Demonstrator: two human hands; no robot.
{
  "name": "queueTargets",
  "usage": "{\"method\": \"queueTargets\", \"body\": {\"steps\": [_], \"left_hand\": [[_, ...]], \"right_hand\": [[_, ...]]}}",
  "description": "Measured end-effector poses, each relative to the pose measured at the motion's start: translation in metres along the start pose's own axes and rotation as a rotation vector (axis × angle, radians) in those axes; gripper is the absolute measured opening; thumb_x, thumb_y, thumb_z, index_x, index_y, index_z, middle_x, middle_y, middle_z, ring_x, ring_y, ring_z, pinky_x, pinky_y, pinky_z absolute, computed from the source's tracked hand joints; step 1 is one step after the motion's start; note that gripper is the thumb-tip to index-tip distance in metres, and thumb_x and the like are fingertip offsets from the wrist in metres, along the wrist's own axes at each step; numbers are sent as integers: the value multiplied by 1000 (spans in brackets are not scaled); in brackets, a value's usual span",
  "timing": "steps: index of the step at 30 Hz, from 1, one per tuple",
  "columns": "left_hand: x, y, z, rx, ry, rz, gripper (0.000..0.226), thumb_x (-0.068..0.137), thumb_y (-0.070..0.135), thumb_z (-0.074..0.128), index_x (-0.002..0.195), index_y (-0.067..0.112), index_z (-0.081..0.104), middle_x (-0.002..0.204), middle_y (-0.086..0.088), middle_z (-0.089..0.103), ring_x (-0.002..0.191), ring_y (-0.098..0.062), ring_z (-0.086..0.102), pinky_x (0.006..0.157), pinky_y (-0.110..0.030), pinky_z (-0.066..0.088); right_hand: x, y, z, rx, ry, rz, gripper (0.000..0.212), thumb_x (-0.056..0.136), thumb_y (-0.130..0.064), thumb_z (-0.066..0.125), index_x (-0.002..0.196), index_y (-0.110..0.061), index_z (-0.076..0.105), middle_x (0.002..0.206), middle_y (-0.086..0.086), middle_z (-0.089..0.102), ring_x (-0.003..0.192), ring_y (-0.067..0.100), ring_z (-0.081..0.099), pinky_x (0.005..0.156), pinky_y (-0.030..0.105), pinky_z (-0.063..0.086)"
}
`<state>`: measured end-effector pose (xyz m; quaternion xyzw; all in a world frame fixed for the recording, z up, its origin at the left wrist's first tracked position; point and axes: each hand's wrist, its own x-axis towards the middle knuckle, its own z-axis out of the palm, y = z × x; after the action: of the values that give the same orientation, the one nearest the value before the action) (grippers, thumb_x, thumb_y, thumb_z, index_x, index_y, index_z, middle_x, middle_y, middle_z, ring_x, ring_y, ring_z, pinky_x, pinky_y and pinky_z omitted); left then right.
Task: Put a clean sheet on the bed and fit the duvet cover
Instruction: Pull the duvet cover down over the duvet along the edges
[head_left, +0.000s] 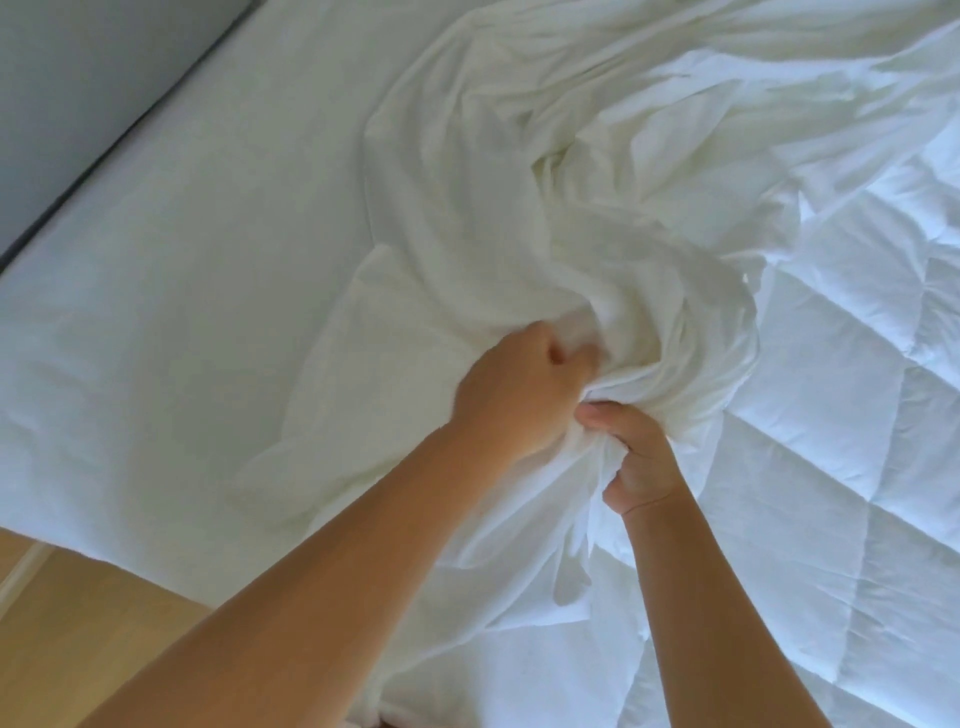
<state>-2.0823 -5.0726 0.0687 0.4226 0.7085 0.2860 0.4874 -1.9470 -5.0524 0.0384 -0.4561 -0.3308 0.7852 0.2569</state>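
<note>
Two bare hands meet at the middle of my feed, both sunk into one bunch of cloth. The left hand (519, 395) comes in from the lower left on a bare forearm, back of the hand up, with its fingers curled down into the duvet cover (519, 218). The fingertips are blurred, so I can't say how much cloth they take. The right hand (641, 460) sits just beside it, a little nearer to me. Its thumb lies across the top of a gathered twist of the same cover and its fingers are wrapped tightly round it.

From that twist the cover, off-white and heavily creased, fans out in folds up and away toward the top right. Its left part lies on the sheet (182, 270) and its right part on the duvet (841, 426). A loose flap of it trails down between the two forearms.

The sheet is white and lies smooth and flat over the mattress across the left half of the view. The duvet, brighter white with diamond quilting, lies uncovered along the right side.

At the lower left I see a light wooden floor (78, 639). At the top left a grey panel (78, 78) runs along the bed's far edge, and I can't tell whether it is wall or headboard.
</note>
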Motion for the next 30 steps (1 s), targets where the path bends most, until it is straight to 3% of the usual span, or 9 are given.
{"method": "queueTargets", "body": {"steps": [6,9,12,14,18,21,23,27,30], "left_hand": [[3,-18,-12,-111,-73,-274,58,75,64,41,36,21,44,35,9,45,45,-10,49,54,-28,31],[17,-1,-11,-77,-48,-210,37,85,42,49,56,19,48,50,5,49,57,-17,50,56,-29,37],[33,11,-11,228,-114,-130,24,97,26,41,105,13,58,100,-4,60,96,-23,56,86,-34,46],[38,20,-14,169,-55,-178,29,100,21,38,120,8,53,114,-7,56,110,-23,52,92,-30,40],[27,49,-11,-267,-50,24,24,94,7,43,101,0,65,101,-14,67,91,-23,61,73,-24,46],[22,68,2,-211,-39,93,26,90,3,41,69,7,55,67,-6,56,64,-17,51,57,-26,39],[23,75,5,-138,-14,126,34,90,3,41,58,14,41,57,1,43,55,-12,41,50,-24,30],[27,61,-10,-47,6,177,23,93,14,43,71,16,46,67,5,49,71,-19,52,62,-28,38],[18,26,-20,-97,35,-30,27,91,38,49,105,15,50,85,7,54,88,-20,55,70,-31,37]], "right_hand": [[2,-5,10,-20,-92,9,29,69,-4,53,76,-18,77,77,0,73,77,17,71,67,28,55],[1,-10,12,6,-55,28,26,66,-6,55,67,-19,77,71,-1,72,72,14,71,64,26,56],[1,-13,13,5,-23,24,23,64,-6,57,65,-18,77,70,-1,72,71,15,71,63,26,56],[0,-12,16,6,-30,23,24,65,-5,56,65,-16,77,70,0,72,71,15,71,64,26,56],[4,-14,21,47,-12,-21,29,63,-4,48,52,-16,72,56,-3,66,56,12,67,54,20,52],[7,-17,21,157,-16,-38,29,58,-5,45,42,-19,65,45,-8,57,45,7,59,47,15,48],[7,-20,20,164,-88,-24,10,46,-9,67,43,-19,66,46,-9,58,46,6,60,48,15,48],[5,-24,6,82,-179,0,22,47,-13,63,65,-18,74,64,-3,68,63,14,67,62,22,53],[7,-20,2,225,-181,-34,33,58,-12,55,84,-17,75,79,1,71,76,19,69,70,31,55]]}}
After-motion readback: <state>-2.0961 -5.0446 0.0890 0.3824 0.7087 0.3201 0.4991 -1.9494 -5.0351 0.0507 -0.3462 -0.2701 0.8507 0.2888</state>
